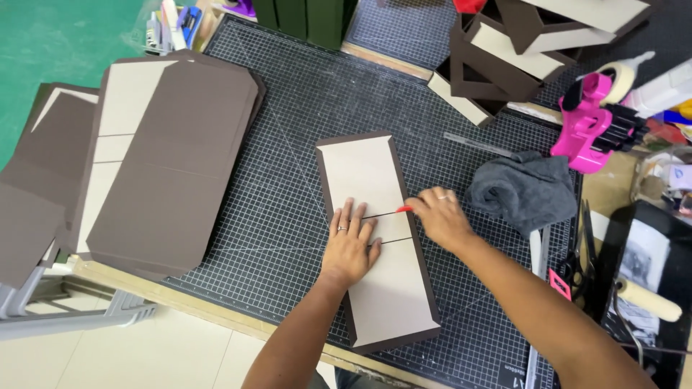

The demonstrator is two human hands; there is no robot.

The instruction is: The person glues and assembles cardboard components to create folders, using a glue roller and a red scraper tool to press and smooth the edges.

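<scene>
Flat on the grid mat (pixel 288 144) lies a long board (pixel 375 238), cream with brown edges, near the middle of the scene. Left hand (pixel 351 241) presses on it, palm down, fingers spread, gripping nothing. Right hand (pixel 438 215) is closed on a small red tool (pixel 404 209), its tip touching the board at a crosswise line. Just right of that hand sits a grey cloth (pixel 525 189), with a pink tape gun (pixel 587 122) beyond. More boards (pixel 166 158) are stacked at left.
</scene>
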